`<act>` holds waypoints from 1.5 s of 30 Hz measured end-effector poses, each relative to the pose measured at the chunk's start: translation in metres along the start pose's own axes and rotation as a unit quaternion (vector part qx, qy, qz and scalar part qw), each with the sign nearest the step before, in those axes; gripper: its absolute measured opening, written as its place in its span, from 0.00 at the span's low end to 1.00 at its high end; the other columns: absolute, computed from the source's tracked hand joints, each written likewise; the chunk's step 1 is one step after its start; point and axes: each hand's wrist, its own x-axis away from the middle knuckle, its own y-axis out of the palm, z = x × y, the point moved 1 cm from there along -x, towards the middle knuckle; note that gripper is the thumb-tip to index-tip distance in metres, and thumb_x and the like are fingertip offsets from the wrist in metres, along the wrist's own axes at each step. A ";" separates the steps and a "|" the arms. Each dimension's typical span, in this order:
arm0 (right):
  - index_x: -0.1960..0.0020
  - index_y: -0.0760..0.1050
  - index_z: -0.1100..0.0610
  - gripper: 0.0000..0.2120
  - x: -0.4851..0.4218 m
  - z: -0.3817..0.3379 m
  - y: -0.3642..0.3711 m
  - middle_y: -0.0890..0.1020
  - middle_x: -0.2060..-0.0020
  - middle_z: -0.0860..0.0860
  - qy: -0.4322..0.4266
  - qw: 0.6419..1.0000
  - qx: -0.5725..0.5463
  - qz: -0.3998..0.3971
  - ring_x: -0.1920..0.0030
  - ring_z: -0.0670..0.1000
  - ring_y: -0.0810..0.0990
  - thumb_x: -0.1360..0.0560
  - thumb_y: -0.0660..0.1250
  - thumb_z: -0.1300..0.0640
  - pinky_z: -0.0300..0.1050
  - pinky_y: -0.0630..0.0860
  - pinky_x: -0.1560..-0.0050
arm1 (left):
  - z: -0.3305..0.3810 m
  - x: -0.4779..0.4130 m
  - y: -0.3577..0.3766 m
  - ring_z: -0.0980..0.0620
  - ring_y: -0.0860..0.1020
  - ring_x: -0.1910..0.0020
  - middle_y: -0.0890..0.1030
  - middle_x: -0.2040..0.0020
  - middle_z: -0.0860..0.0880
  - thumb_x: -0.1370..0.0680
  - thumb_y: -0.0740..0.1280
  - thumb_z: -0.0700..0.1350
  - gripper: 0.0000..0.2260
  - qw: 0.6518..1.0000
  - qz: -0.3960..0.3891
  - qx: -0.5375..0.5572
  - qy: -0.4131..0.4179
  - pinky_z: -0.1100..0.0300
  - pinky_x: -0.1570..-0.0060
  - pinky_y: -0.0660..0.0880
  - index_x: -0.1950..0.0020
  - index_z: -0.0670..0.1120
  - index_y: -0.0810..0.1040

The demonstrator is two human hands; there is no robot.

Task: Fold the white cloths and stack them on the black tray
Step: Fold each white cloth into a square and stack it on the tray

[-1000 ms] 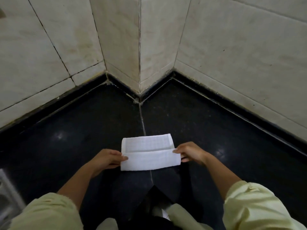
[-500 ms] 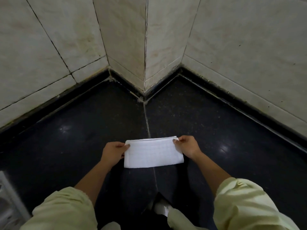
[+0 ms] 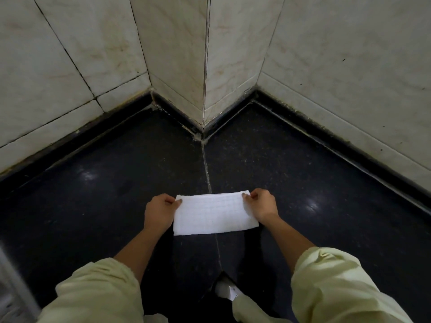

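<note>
White cloth (image 3: 214, 214), folded into a long rectangle, sits on the black counter (image 3: 93, 206) straight in front of me, in the near part of the counter and well apart from the tiled wall (image 3: 349, 66). Its long axis runs left to right across my view. It is turned slightly, so the right end points a little farther toward the wall than the left end. The short sides face my hands, and one long edge faces me. It lies across the pale seam (image 3: 207, 169) that runs through the counter from the wall corner toward me, which passes under it near its middle. It seems to rest flat on the surface, though from this angle I cannot be sure the far edge is fully down.

My left hand (image 3: 161, 212) is at the left end, with its fingers (image 3: 178, 201) curled and pinching the far left corner. My right hand (image 3: 262, 206) is at the right end, with its fingers (image 3: 246, 196) pinching the far right corner in the same way. Both hands hold only the cloth.

My pale yellow-green sleeves (image 3: 338, 283) fill the bottom of the view. A grey object (image 3: 9, 287) shows at the lower left edge, too cut off to name.
</note>
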 end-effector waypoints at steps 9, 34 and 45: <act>0.57 0.71 0.55 0.10 0.031 0.011 -0.007 0.73 0.57 0.48 -0.088 0.990 -0.028 0.109 0.62 0.47 0.74 0.24 0.68 0.50 0.46 0.75 0.60 | -0.011 0.033 0.006 0.54 0.72 0.51 0.70 0.48 0.52 0.25 0.70 0.53 0.13 0.986 0.075 -0.057 0.135 0.59 0.59 0.72 0.46 0.50 0.71; 0.43 0.71 0.59 0.21 0.040 0.027 0.006 0.74 0.45 0.53 0.069 0.996 -0.061 0.012 0.48 0.51 0.76 0.30 0.73 0.52 0.44 0.74 0.52 | -0.036 0.043 0.003 0.55 0.73 0.52 0.72 0.51 0.53 0.35 0.79 0.50 0.17 0.991 -0.055 0.009 0.118 0.68 0.58 0.69 0.52 0.53 0.76; 0.54 0.76 0.63 0.11 0.031 0.009 0.012 0.80 0.53 0.57 0.154 0.984 -0.088 -0.023 0.56 0.54 0.79 0.30 0.71 0.57 0.44 0.75 0.65 | -0.035 0.044 -0.004 0.56 0.73 0.55 0.73 0.51 0.50 0.35 0.80 0.43 0.18 0.989 -0.081 0.062 0.110 0.71 0.58 0.68 0.49 0.50 0.79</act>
